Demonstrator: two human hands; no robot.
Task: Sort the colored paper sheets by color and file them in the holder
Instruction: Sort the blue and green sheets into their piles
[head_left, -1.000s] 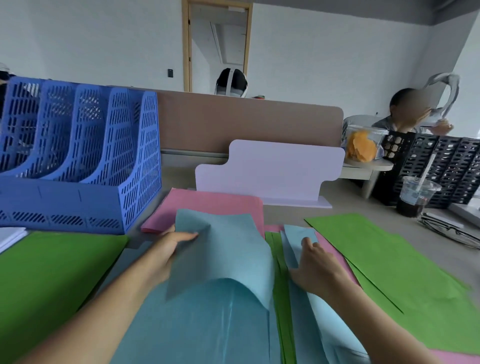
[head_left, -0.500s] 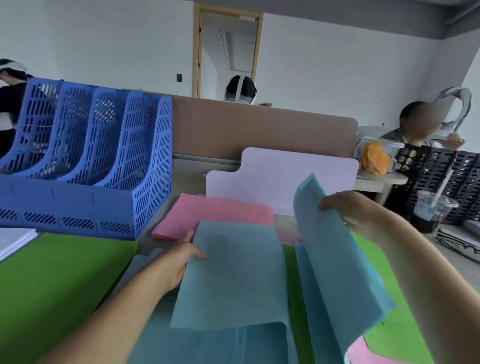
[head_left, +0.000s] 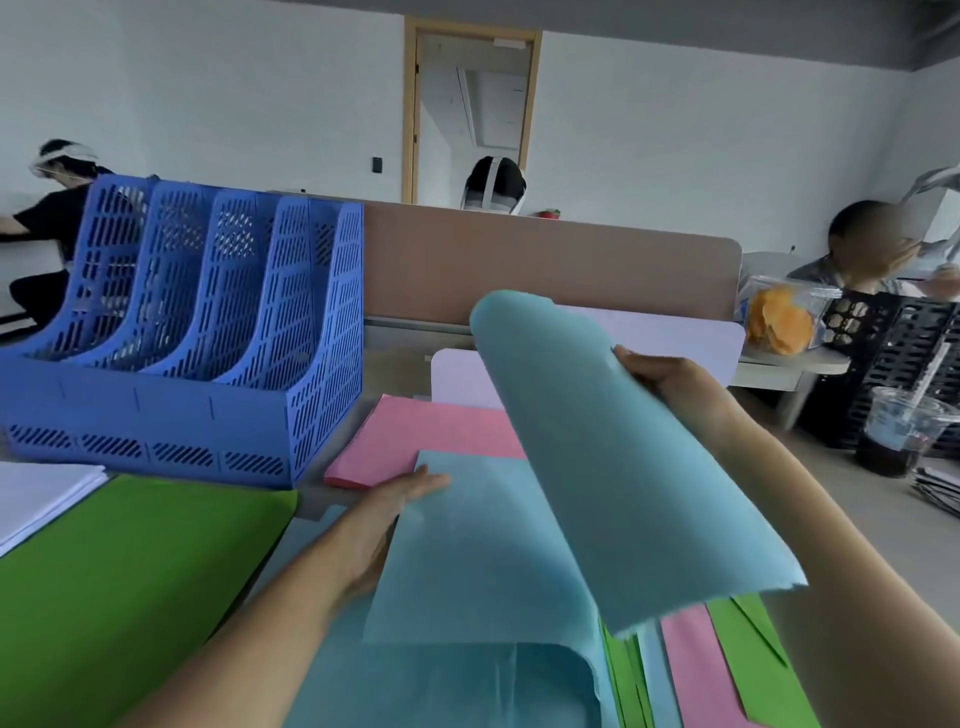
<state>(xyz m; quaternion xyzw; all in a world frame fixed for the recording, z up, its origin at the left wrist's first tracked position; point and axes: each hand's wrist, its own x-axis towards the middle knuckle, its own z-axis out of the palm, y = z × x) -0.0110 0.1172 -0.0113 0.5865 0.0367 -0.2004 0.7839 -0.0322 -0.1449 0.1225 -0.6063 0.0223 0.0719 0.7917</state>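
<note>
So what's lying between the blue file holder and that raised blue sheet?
A stack of pink paper, flat on the desk, seen in the head view.

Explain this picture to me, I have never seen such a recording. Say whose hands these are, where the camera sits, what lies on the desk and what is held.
No machine here: a person works with bare hands, filmed by one camera worn on their head, looking forward and down. The right hand holds a raised blue sheet; the left hand pinches a second blue sheet. On the desk: a blue file holder, pink sheets, green sheets and white paper.
</note>
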